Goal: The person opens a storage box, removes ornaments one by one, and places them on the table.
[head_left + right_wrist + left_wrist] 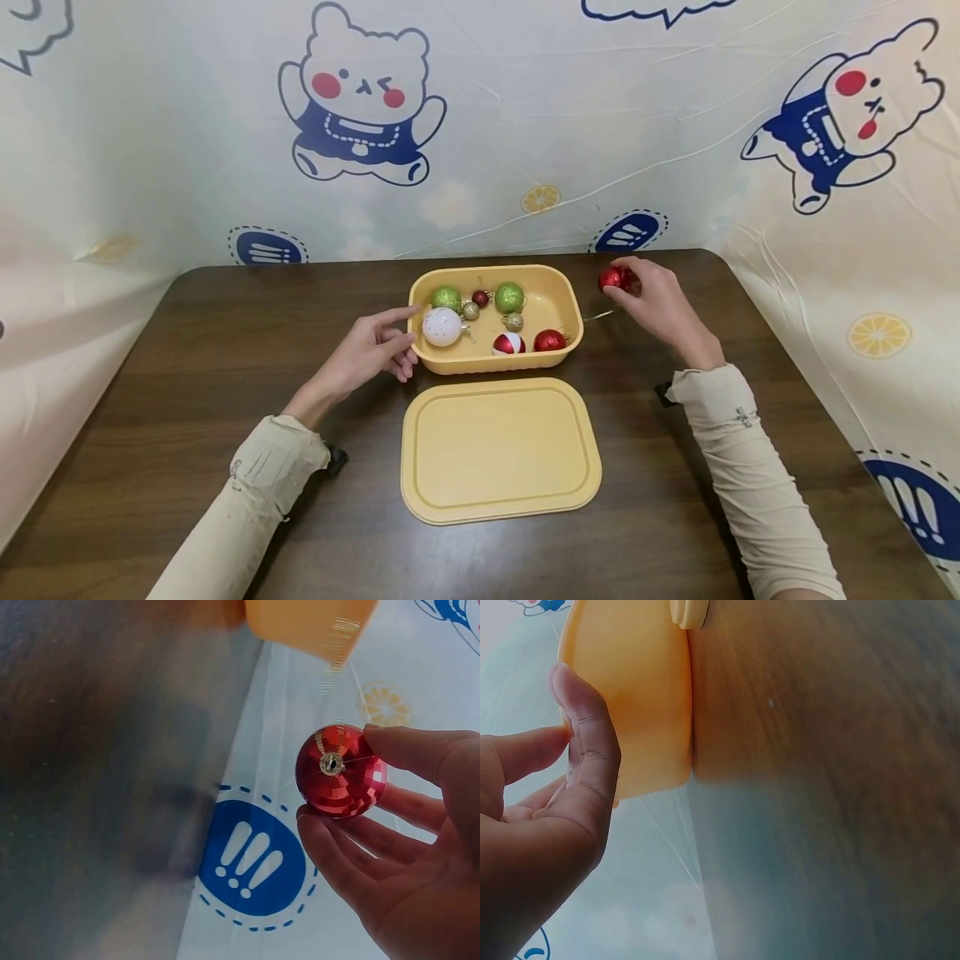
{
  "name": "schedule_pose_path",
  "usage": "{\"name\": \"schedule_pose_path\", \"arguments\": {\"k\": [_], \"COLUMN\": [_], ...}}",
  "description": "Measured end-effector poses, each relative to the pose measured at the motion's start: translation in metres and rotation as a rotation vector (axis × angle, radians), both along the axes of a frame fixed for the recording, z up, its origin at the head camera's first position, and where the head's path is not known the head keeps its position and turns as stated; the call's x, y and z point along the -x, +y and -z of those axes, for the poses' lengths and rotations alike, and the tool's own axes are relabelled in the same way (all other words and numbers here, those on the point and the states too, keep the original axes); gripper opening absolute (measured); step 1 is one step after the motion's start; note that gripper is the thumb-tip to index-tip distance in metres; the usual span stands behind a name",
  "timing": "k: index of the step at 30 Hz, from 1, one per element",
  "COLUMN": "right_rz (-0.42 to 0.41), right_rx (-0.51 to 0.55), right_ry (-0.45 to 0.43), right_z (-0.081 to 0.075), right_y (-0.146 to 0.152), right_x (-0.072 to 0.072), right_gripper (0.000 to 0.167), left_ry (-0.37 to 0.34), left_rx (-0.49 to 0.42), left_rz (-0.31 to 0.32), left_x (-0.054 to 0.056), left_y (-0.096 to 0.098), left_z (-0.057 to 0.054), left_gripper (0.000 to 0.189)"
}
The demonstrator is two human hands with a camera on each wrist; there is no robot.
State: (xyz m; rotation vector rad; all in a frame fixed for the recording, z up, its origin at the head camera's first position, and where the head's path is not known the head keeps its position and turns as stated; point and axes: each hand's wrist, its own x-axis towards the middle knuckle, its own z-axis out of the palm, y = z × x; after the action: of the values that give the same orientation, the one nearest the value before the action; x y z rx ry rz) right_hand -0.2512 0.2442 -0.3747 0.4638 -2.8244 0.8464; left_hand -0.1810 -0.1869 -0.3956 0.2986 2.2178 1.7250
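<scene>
Sleeved forearms frame a flat yellow lid (500, 450) lying on the dark wooden surface (165, 392), just in front of an open yellow tub (570, 304). Right of the tub and above the surface, the person's right hand (654, 302) pinches a faceted red bauble (611, 278) between thumb and fingertips; the right wrist view shows the bauble (341, 771) cap-on, fingers (420, 750) curled round it, with a thin hanging thread trailing from it. At the tub's left rim the left hand (372, 350) holds nothing, its index finger stretched toward the rim and the other fingers loosely curled; the left wrist view shows its thumb (585, 742) close against the yellow wall (641, 697), though contact cannot be confirmed. Inside the tub lie two green glitter baubles (446, 297) (509, 297), a white speckled one (442, 326), a small dark red one (480, 297), two small gold ones (470, 311) (513, 322), a red-and-white one (508, 343) and another red one (549, 340). Behind the surface hangs a cartoon-printed backdrop (525, 125)
</scene>
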Motion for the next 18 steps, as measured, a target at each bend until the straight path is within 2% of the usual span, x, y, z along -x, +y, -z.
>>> {"name": "schedule_pose_path", "arguments": {"k": [11,18], "right_rz": [0.005,-0.013], "right_rx": [-0.018,-0.041], "right_ry": [-0.109,-0.142], "right_z": [0.017,0.028], "right_y": [0.005,0.006], "right_x": [0.007,0.011], "right_gripper": [0.045,0.043], "left_ry": [0.001,0.000], "left_rx": [-0.001,0.009], "left_rz": [-0.001,0.000], "left_x": [-0.001,-0.001], "left_y": [0.000,0.001], "left_z": [-0.001,-0.002], "left_gripper": [0.050,0.050]}}
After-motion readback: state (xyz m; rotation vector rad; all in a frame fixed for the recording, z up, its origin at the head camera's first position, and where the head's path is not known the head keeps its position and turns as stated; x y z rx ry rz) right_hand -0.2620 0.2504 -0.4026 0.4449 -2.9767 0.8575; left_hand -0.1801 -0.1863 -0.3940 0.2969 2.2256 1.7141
